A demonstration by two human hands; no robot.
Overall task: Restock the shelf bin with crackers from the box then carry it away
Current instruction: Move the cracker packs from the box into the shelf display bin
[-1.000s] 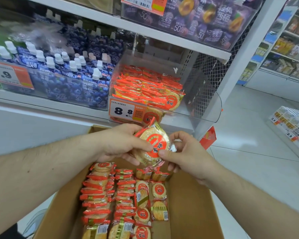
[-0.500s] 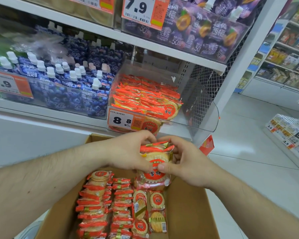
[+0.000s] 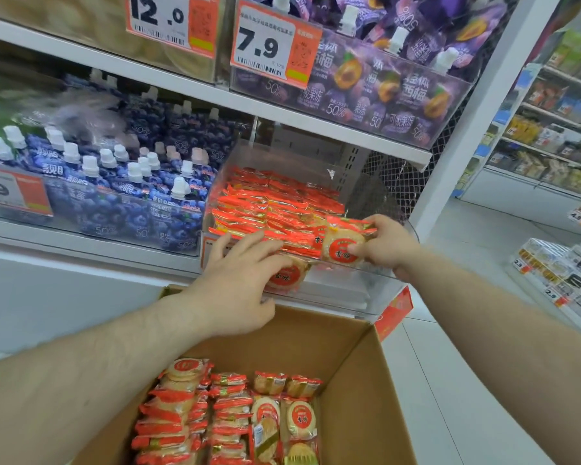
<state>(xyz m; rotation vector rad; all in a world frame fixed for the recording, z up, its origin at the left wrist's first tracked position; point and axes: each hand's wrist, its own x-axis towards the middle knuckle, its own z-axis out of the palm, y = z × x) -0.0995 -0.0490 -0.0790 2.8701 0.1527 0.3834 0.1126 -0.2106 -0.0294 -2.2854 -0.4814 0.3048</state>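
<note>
At the bin's front right corner, the right hand pinches a cracker pack, its flat face toward the camera, just over the bin rim; the left hand rests with relaxed fingers on the front wall; half a second ago both hands held the pack together above the box, lower down.

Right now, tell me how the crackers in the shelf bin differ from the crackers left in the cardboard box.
The crackers in the shelf bin form one dense pile reaching the front wall; the crackers in the cardboard box stand in separate rows, with bare cardboard to their right. The bin's sit behind clear plastic; the box's lie open from above. The right hand holds a pack at the bin; no hand touches the box's. Both share orange-red wrappers.
</note>
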